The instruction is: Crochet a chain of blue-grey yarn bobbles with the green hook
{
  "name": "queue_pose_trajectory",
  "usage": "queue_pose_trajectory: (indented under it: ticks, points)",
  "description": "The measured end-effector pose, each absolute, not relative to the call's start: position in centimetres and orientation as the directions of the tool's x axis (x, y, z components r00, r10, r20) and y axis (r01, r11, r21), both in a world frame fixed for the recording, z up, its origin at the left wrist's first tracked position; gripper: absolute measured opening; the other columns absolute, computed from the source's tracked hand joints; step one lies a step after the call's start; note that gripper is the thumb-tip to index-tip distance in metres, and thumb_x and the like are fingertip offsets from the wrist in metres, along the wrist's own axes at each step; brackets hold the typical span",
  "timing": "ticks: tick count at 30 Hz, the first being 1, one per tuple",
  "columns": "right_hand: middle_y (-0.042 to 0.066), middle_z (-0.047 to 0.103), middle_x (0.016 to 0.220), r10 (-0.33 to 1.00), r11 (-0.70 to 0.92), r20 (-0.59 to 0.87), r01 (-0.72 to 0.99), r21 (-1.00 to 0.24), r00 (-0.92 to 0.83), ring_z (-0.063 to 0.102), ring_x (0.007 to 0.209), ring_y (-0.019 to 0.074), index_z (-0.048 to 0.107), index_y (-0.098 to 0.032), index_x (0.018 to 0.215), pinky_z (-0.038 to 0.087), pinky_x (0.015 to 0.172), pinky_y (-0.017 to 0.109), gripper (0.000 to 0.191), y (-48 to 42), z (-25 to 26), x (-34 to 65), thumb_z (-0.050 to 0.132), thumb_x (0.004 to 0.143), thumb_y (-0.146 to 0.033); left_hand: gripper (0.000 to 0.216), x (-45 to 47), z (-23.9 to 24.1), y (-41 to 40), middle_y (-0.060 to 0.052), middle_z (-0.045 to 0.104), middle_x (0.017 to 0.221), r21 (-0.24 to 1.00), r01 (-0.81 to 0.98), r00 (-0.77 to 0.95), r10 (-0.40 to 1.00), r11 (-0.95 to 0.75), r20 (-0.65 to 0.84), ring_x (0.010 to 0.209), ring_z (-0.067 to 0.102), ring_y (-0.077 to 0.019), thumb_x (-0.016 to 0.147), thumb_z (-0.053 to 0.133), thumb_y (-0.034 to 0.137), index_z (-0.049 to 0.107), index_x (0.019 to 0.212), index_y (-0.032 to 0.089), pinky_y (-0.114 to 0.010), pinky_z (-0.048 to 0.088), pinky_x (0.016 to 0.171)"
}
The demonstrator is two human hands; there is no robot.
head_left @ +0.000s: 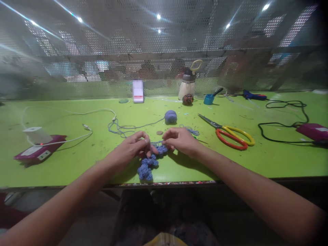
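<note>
Nearer us than the yarn ball (170, 117), our left hand (137, 144) and right hand (180, 140) pinch the crocheted strip (145, 171) — likely light, soft and floppy, best held by its dense stitches — not loose loops.

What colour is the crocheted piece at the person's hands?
The crocheted piece is purplish blue, showing best in the head view.

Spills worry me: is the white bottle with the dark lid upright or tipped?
Upright. The white bottle stands on the flat green table, its dark lid topmost.
</note>
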State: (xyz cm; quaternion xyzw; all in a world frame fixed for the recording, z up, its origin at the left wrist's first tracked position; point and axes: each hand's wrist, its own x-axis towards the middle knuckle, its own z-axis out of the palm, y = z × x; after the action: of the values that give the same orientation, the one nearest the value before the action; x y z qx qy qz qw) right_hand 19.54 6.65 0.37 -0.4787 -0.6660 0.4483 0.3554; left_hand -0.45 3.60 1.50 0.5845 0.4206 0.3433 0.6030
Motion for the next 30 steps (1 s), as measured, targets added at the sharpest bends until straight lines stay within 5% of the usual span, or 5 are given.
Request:
queue_pose_trajectory:
  ticks: [12,17,22,26,30]
  points:
    - [0.002,0.061,0.069,0.896,0.405,0.236,0.475,-0.781,-0.376,0.05,0.062,0.0124,0.071,-0.013,0.086,0.039,0.058,0.026,0.012,8.3,2.5,21.6,0.062,0.079,-0.015,0.014,0.9,2.4,3.8,-0.003,0.069,0.068,0.979,0.2,0.374,0.922,0.03,-0.104,0.059,0.053,-0.0137,0.093,0.049,0.031,0.044,0.083,0.021,-0.028,0.036,0.058]
    - [0.001,0.056,0.074,0.784,0.597,0.225,0.605,-0.527,-0.578,0.048,0.066,0.0135,0.071,-0.019,0.097,0.038,0.062,0.027,0.029,8.5,1.4,21.6,0.058,0.077,-0.004,0.015,1.2,1.9,4.3,-0.001,0.065,0.062,0.966,0.255,0.397,0.916,-0.043,-0.064,0.054,0.049,-0.0123,0.093,0.048,0.03,0.044,0.082,0.021,-0.028,0.036,0.056]
    - [0.006,0.053,0.085,0.746,0.665,0.293,0.636,-0.391,-0.599,0.048,0.079,0.0192,0.064,-0.019,0.077,0.037,0.069,0.032,0.011,8.0,0.1,20.9,0.059,0.078,-0.01,0.015,1.3,1.3,4.3,0.0,0.064,0.062,0.943,0.309,0.424,0.906,-0.125,-0.019,0.056,0.049,-0.0124,0.095,0.046,0.029,0.043,0.081,0.022,-0.027,0.037,0.057]
    - [0.01,0.053,0.094,0.79,0.61,0.389,0.672,-0.419,-0.474,0.047,0.093,0.0244,0.054,-0.019,0.073,0.037,0.076,0.036,0.012,8.1,0.3,20.9,0.055,0.077,-0.008,0.017,1.3,0.9,4.1,0.0,0.063,0.062,0.921,0.332,0.453,0.891,-0.206,0.036,0.057,0.052,-0.0134,0.095,0.044,0.03,0.041,0.081,0.023,-0.029,0.04,0.059]
    - [0.008,0.055,0.087,0.867,0.482,0.428,0.645,-0.593,-0.255,0.05,0.087,0.0226,0.049,-0.019,0.073,0.039,0.076,0.036,0.013,8.9,0.8,21.6,0.054,0.077,-0.008,0.017,1.4,0.6,4.3,0.0,0.063,0.061,0.882,0.392,0.458,0.887,-0.261,0.059,0.057,0.055,-0.0145,0.095,0.043,0.031,0.041,0.081,0.023,-0.029,0.041,0.059]
